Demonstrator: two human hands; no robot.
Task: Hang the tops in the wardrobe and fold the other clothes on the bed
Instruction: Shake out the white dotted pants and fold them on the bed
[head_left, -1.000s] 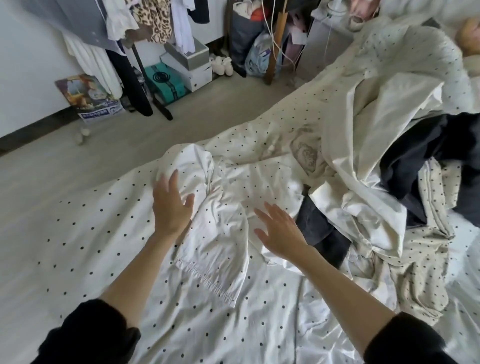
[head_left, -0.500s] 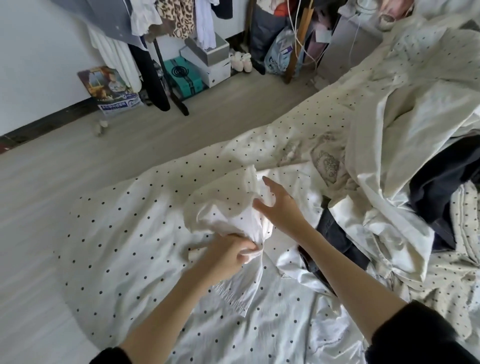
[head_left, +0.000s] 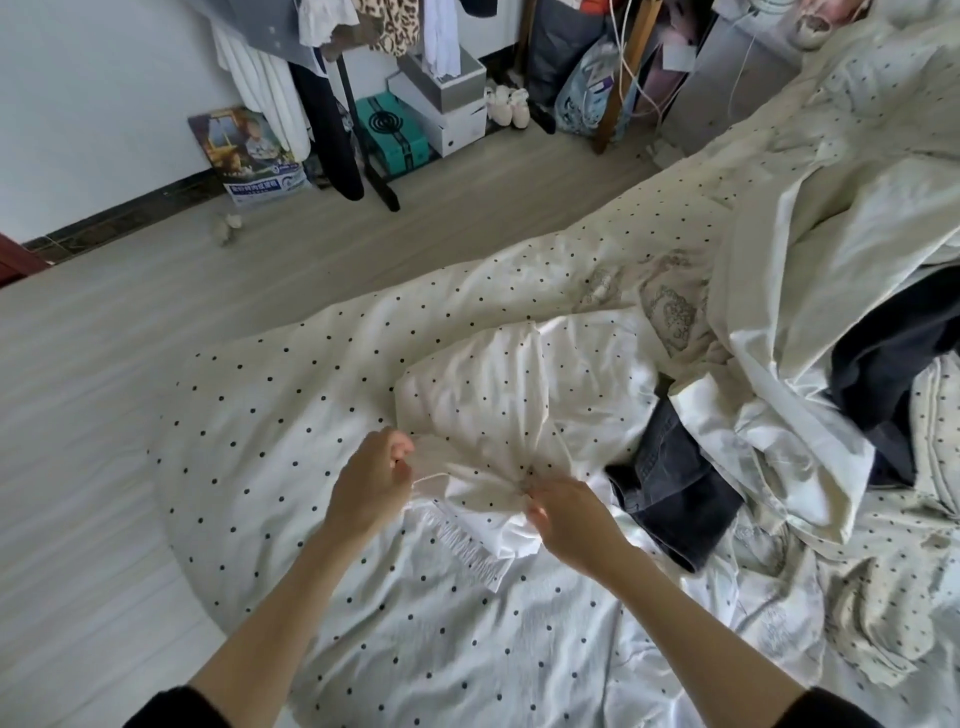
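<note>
**Polka-dot garment: gathered for folding**

Polka-dot garment (head_left: 483, 395) lies bunched between both hands on the bed (head_left: 249, 415). Left hand (head_left: 371, 480) and right hand (head_left: 569, 514) each pinch its fabric. Likely fold step; next needs spreading it flat. Dark jeans (head_left: 670, 483) just right of right hand.

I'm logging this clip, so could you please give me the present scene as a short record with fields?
setting: bed with dotted sheet, wood floor beside it
left hand: pinches the white garment
right hand: pinches the same garment, gathered between both hands
garment state: bunched, lying on the bed, not folded
nearby: dark jeans just right of the hands; cream sheet heaped further right
background: rack with hanging clothes, boxes on the floor
</note>
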